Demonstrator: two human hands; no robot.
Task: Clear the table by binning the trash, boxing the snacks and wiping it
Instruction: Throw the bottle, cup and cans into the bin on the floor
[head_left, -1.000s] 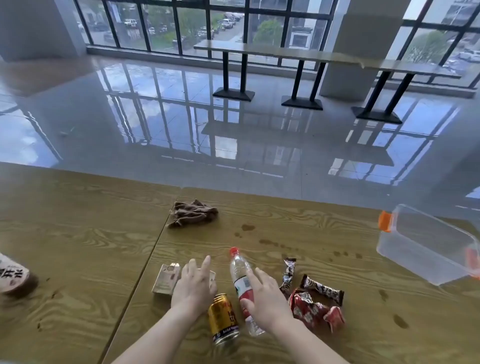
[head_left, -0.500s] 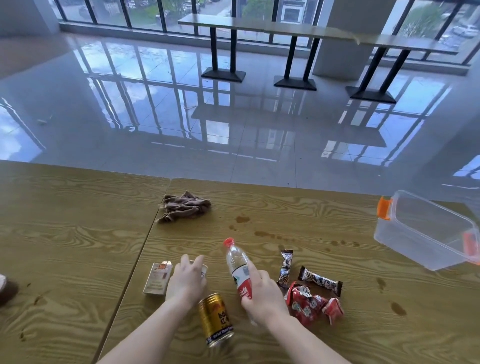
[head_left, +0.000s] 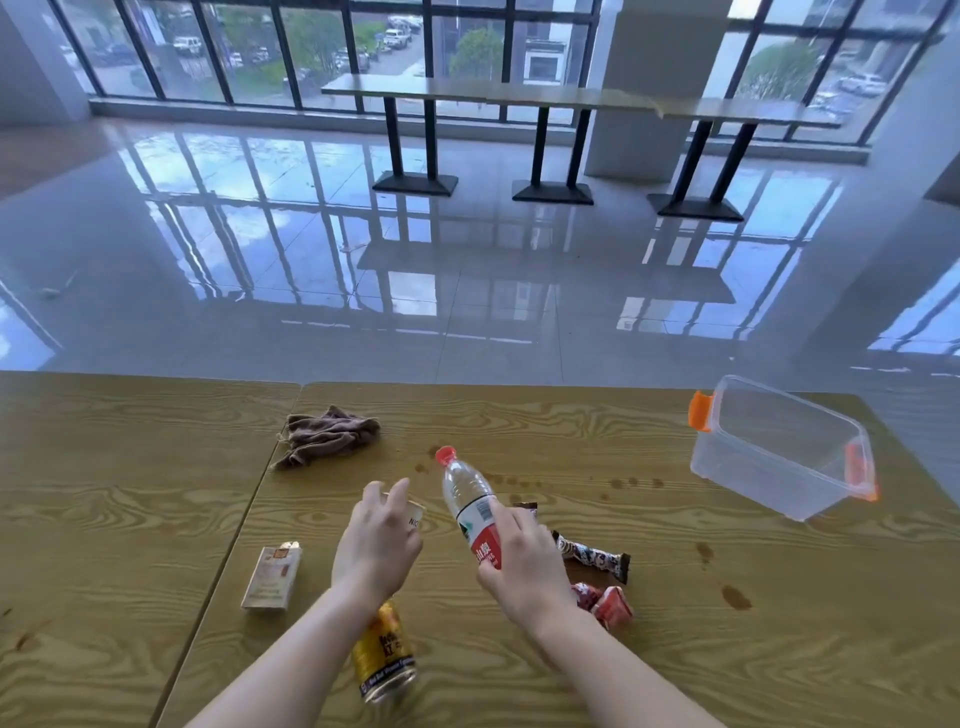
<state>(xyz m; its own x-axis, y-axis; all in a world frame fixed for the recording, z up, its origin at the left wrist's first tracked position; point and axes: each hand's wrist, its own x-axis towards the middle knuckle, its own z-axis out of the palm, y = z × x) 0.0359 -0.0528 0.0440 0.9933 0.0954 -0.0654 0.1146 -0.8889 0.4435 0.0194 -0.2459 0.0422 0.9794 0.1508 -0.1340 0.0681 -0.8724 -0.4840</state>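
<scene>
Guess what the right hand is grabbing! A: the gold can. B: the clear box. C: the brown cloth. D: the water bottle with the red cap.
D: the right hand curls its fingers round the water bottle at its label, while the left hand grips a small white pack.

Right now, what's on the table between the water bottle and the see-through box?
Just bare wooden table with a few small brown spots, seen in the head view. Nothing else sits between the water bottle and the clear box.
</scene>
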